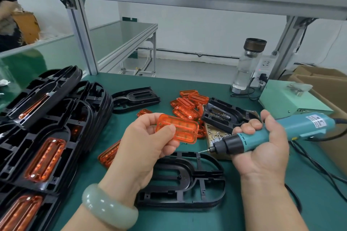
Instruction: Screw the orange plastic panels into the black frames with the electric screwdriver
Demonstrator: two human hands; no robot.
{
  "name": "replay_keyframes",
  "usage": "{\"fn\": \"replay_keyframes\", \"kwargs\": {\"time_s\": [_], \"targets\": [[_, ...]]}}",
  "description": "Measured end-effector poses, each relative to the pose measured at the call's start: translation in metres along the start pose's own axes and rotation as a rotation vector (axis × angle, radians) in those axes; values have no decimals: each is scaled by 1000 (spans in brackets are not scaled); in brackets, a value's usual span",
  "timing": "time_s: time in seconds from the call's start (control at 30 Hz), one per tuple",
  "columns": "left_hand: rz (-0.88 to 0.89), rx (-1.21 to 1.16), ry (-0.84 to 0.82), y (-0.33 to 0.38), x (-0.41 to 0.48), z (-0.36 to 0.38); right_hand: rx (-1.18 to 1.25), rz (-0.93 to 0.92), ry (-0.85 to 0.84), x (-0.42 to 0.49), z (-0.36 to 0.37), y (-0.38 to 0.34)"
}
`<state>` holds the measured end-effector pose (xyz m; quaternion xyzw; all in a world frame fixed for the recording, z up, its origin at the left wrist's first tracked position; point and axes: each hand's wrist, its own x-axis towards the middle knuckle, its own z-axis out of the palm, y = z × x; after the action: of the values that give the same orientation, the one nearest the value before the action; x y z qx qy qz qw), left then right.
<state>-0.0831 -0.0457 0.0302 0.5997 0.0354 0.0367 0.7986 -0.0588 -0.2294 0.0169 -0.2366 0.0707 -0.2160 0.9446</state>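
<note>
My left hand (144,142) pinches an orange plastic panel (185,131) between thumb and fingers, held above the green table. My right hand (262,148) grips the teal electric screwdriver (266,135), its tip pointing left with a small screw on the bit. Below both hands an empty black frame (187,180) lies flat on the table. A pile of loose orange panels (187,105) sits behind, and another orange panel (109,154) lies left of the frame.
Stacks of black frames with orange panels fitted (47,137) fill the left. A tray of screws (216,137) and another black frame (221,114) lie at centre right, one more frame (135,99) farther back. A glass bottle (246,65), a green power box (289,99) and cables (309,161) stand right.
</note>
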Motion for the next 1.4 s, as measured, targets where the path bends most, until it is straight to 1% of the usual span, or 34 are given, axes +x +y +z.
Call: {"fn": "replay_keyframes", "kwargs": {"time_s": [0.23, 0.53, 0.9, 1.1, 1.17, 1.2, 1.27, 1.33, 1.4], "targets": [[42, 107, 39, 0, -7, -7, -1, -1, 0, 1, -1, 0], [-40, 111, 10, -1, -16, -17, 1, 11, -6, 0, -1, 2], [-47, 51, -58, -3, -23, -20, 8, 28, -4, -1, 0, 3], [-128, 34, 61, -8, -18, -19, -5, 27, -10, -1, 1, 5], [-155, 17, 68, -8, -17, -19, -5, 26, -16, -1, 0, 5], [-142, 56, 55, -8, -16, -19, -6, 24, -17, -1, 0, 4], [-58, 240, 46, -11, -13, -24, -7, 21, -19, -1, 0, 4], [49, 423, 87, -10, -9, -28, -6, 23, -20, -1, 0, 4], [105, 508, 121, -4, -4, -31, -4, 21, -18, -1, 0, 3]]}}
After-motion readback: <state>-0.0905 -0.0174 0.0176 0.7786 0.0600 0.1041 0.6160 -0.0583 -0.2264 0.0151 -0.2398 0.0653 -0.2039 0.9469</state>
